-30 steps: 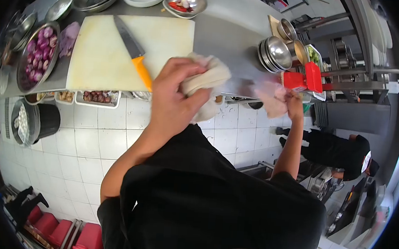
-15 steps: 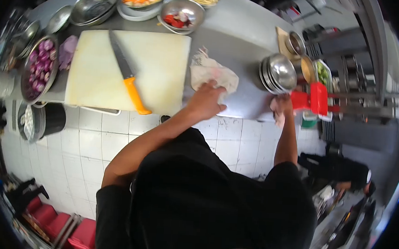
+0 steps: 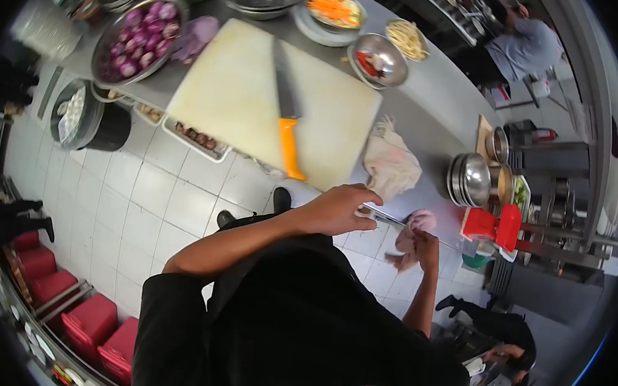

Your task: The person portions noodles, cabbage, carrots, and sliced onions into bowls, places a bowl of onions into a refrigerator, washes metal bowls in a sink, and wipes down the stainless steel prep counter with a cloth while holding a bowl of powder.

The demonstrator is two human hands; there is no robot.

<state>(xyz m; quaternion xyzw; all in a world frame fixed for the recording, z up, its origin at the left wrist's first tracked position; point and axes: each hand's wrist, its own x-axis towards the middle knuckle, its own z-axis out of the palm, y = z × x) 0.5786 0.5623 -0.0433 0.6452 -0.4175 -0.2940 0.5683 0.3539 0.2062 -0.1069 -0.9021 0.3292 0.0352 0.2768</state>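
Note:
My left hand (image 3: 342,210) is at the counter's front edge, its thumb and fingers apart. A small whitish thing shows in the gap between them; I cannot make out what it is or whether it is touched. Just beyond lies a crumpled off-white cloth (image 3: 391,161) on the steel counter. My right hand (image 3: 426,251) grips a pinkish cloth (image 3: 411,235), which hangs bunched over the front edge. To the left, a knife with an orange handle (image 3: 290,149) lies on a large white cutting board (image 3: 220,81).
A bowl of peeled purple onions (image 3: 145,41) stands left of the board. Bowls of cut vegetables (image 3: 334,9) line the back. Stacked steel bowls (image 3: 474,180) and a red object (image 3: 492,225) are at right. Two other people (image 3: 523,50) are nearby.
My left hand has come off the off-white cloth toward the counter's edge. My right hand has drawn the pinkish cloth back, away from the stacked bowls. The view has turned.

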